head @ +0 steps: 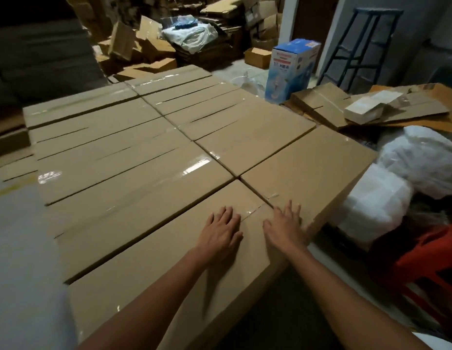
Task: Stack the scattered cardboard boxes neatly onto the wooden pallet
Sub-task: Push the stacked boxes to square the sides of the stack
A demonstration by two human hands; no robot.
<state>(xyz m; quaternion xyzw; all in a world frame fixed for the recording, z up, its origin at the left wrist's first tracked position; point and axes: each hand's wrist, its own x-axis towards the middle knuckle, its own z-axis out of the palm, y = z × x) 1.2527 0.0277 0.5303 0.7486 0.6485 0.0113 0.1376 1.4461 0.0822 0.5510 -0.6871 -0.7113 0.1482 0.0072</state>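
A flat layer of several long taped cardboard boxes point(134, 157) fills the middle of the view, set side by side in two columns. The pallet under them is hidden. My left hand point(221, 232) lies flat, fingers apart, on the top of the nearest box point(156, 279). My right hand point(285, 224) rests flat, fingers spread, at the near corner of the right-hand box point(311, 168), by the seam between the two. Neither hand holds anything.
Flattened cardboard point(366, 107) lies at the right, with white plastic bags point(407, 173) and an orange object point(427, 263) nearer. A blue and white carton point(293, 69) and a dark stool point(364, 46) stand behind. Loose boxes point(144, 44) pile up at the back.
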